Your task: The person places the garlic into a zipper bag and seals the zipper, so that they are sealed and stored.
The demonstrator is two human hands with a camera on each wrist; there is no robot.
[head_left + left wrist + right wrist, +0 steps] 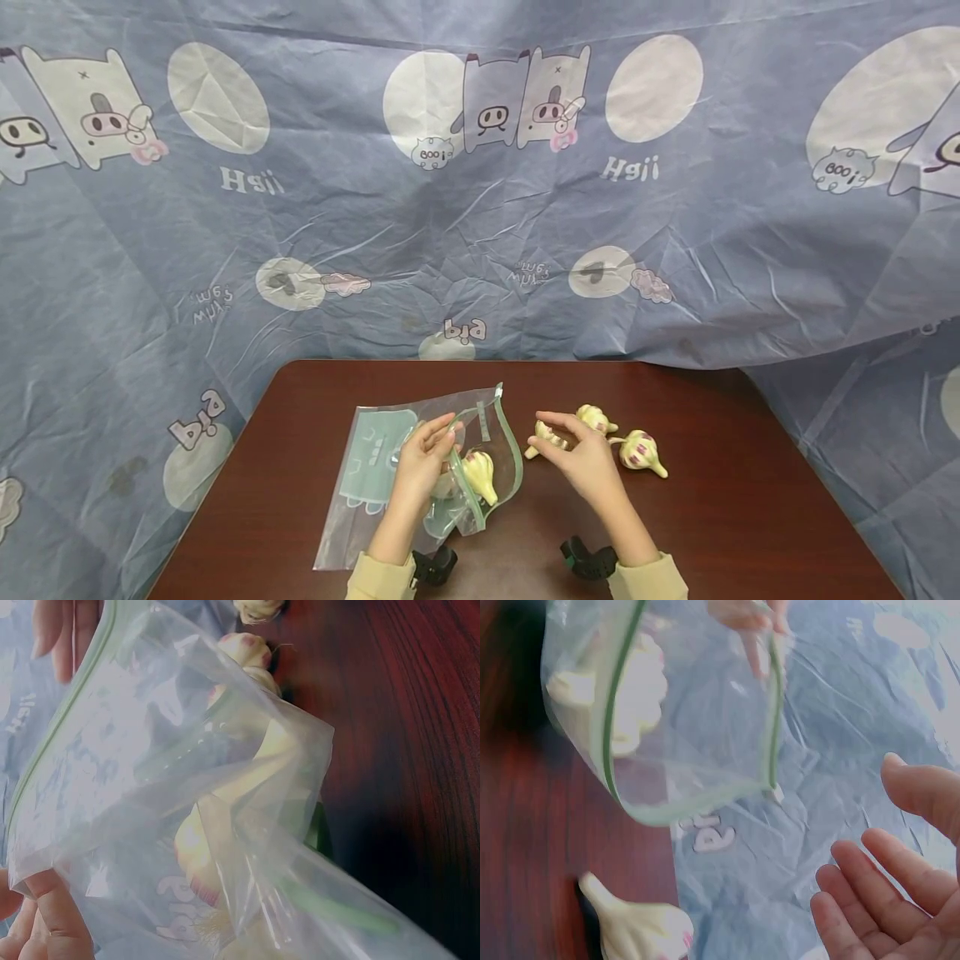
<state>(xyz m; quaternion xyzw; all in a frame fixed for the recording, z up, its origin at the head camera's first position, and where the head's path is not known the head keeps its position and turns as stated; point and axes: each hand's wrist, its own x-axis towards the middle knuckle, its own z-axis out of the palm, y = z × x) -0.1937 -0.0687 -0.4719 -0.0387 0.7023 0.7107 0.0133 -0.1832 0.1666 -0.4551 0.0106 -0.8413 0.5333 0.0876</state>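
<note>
My left hand pinches the edge of a clear zip bag with a pale green seal. Its mouth gapes toward the right. Inside lies a garlic bulb, cream with purple patches; more pale bulbs show dimly through the plastic. Holding nothing, my right hand is just right of the bag, thumb and fingers spread apart; the right wrist view shows its bare palm. Three garlic bulbs lie around it on the table: one beyond its fingertips, one behind, one to the right.
A flat clear bag with a pale green face-mask print lies under and left of my left hand. Dark wrist devices sit at both wrists. The brown table ends against a blue patterned cloth.
</note>
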